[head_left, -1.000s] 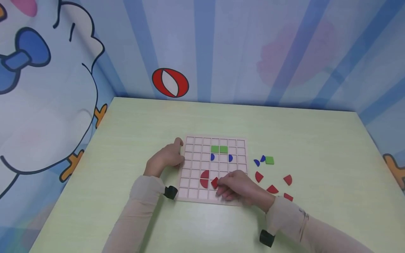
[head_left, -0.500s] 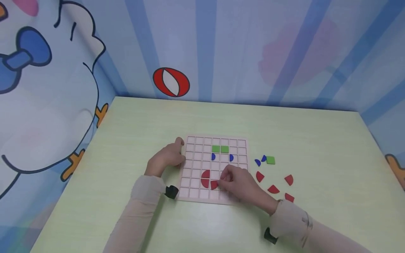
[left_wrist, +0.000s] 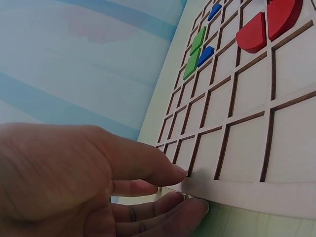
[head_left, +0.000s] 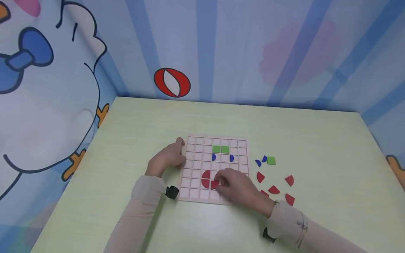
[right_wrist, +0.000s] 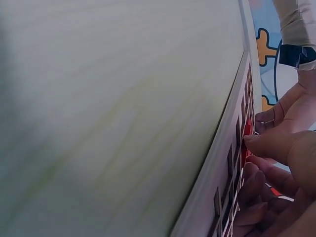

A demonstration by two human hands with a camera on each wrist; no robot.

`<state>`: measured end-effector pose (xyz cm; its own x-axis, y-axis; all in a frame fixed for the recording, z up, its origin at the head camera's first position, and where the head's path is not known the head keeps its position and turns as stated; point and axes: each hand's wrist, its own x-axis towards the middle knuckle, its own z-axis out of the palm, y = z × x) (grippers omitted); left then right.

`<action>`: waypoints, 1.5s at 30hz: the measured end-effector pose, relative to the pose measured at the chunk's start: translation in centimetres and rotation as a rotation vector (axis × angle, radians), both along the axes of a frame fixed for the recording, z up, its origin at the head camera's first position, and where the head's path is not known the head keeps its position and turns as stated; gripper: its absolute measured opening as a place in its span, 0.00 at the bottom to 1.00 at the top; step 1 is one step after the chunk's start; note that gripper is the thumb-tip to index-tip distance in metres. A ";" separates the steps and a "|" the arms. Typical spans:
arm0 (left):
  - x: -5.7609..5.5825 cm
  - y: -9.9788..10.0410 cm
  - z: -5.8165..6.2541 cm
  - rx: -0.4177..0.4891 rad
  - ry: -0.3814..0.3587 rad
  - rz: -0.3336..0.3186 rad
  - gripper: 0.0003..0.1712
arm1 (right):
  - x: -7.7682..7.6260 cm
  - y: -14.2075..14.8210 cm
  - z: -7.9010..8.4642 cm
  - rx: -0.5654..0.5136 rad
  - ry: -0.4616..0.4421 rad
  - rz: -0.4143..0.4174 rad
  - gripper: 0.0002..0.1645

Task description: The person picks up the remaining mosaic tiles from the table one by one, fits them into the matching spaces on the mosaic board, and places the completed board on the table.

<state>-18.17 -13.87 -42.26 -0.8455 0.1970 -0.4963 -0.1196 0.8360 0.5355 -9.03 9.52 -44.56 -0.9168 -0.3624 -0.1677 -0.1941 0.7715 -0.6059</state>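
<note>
A pale wooden grid board (head_left: 193, 165) lies on the table. My left hand (head_left: 167, 157) holds its left edge; in the left wrist view the thumb (left_wrist: 170, 170) is on the frame, fingers curled beside the edge. My right hand (head_left: 238, 186) pinches a red quarter-circle piece (head_left: 214, 185) at a cell near the board's front. Left of that piece, two red quarter-circles (head_left: 206, 174) sit in neighbouring cells, one behind the other. Farther back on the board are two green squares (head_left: 220, 149) side by side, with two blue rounded pieces (head_left: 213, 157) in the row before them.
Right of the board lie several loose red wedge pieces (head_left: 273, 189), one partly hidden by the right hand. A green square (head_left: 271, 160) and two small blue pieces (head_left: 258, 163) lie behind them. A cartoon-printed wall (head_left: 234, 52) stands at the table's far edge.
My right hand has turned the red quarter-circle and brought it down into line with the front one of the two red pieces. The left hand keeps its place on the board.
</note>
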 end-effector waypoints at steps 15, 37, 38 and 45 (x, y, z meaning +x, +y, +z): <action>-0.1 0.0 -0.1 -0.004 -0.002 0.001 0.29 | -0.2 -0.3 -0.2 0.028 0.009 0.006 0.12; -0.1 0.1 -0.3 -0.012 -0.006 0.005 0.29 | -0.5 2.9 1.0 -0.211 -0.124 -0.072 0.12; -0.1 0.1 -0.3 -0.012 -0.006 0.005 0.29 | -0.4 3.2 1.0 -0.214 -0.127 -0.075 0.12; -0.1 0.0 -0.2 -0.020 0.002 0.001 0.29 | -0.3 5.5 1.8 -0.238 -0.141 -0.116 0.12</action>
<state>-18.25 -13.84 -42.50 -0.8470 0.1860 -0.4980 -0.1195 0.8463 0.5192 -9.28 14.98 -42.79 -0.9280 -0.3011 -0.2194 -0.0141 0.6168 -0.7870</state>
